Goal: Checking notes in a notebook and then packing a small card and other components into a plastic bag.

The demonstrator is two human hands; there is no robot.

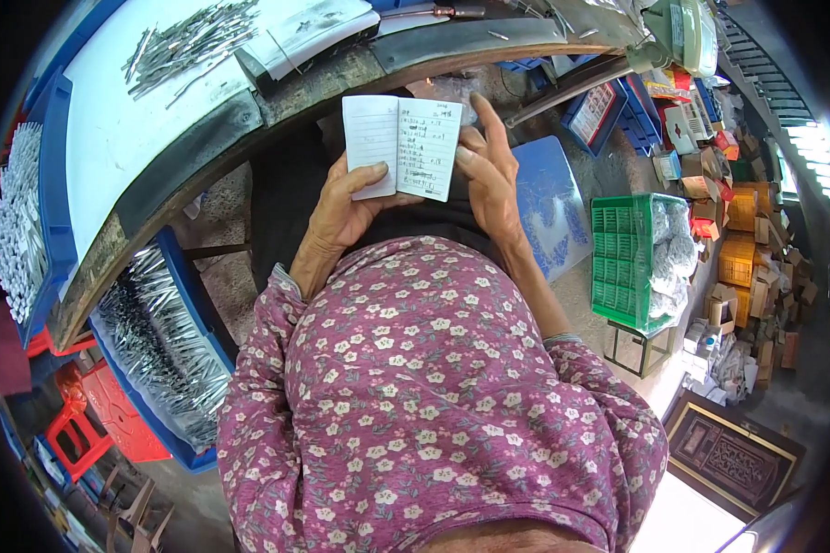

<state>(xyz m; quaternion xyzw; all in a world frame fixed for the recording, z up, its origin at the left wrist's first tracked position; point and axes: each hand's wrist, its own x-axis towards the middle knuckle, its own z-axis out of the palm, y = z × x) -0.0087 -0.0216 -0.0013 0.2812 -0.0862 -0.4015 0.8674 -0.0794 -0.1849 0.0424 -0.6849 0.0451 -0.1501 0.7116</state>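
Observation:
A small open notebook (371, 138) lies in front of my lap, its left page ruled and mostly bare, its right page filled with handwriting. My left hand (339, 205) grips it from below, the thumb pressed on the left page and the fingers behind it. Beside the right page is my right hand (494, 189), index finger stretched up and away, thumb tip close to the page edge; whether it touches the paper I cannot tell. Nothing shows in that hand.
A worktable (332, 78) curves across the front, bearing a pile of thin metal pieces (194, 41) and a screwdriver (447, 12). Blue bins of metal rods (171, 332) stand at left. At right are a blue board (549, 203), a green crate (622, 258) and stacked boxes (738, 240).

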